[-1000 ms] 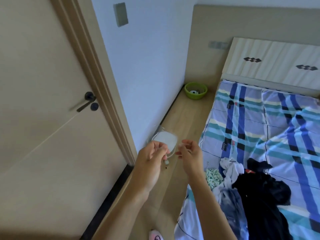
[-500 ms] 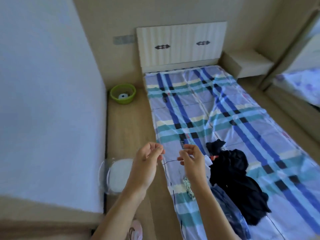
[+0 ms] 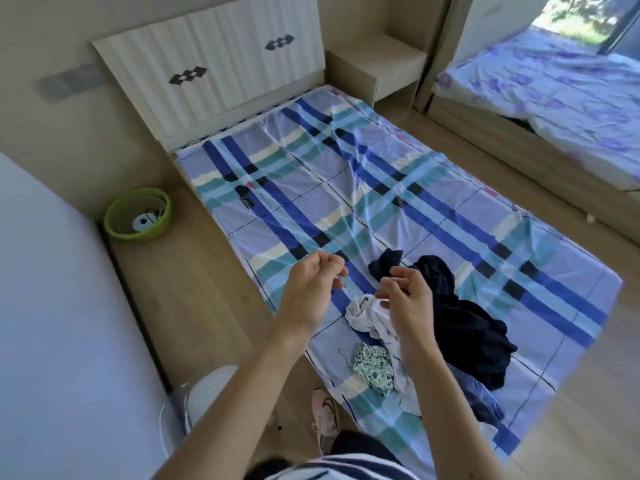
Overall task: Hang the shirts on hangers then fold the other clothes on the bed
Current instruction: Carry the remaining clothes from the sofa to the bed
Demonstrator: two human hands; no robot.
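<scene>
Your left hand (image 3: 313, 289) and right hand (image 3: 408, 296) hover over the bed (image 3: 311, 188), near its foot. Both have curled fingers with the tips pinched together; I cannot tell whether either holds anything. The clothes (image 3: 433, 341) lie heaped on the bed beneath your right hand: black garment (image 3: 464, 320), white garment (image 3: 369, 315), floral piece (image 3: 374, 368).

A home bedroom; a plaid-sheeted bed (image 3: 363, 188) with headboard (image 3: 221, 64); a bedside shelf (image 3: 377, 64).
</scene>
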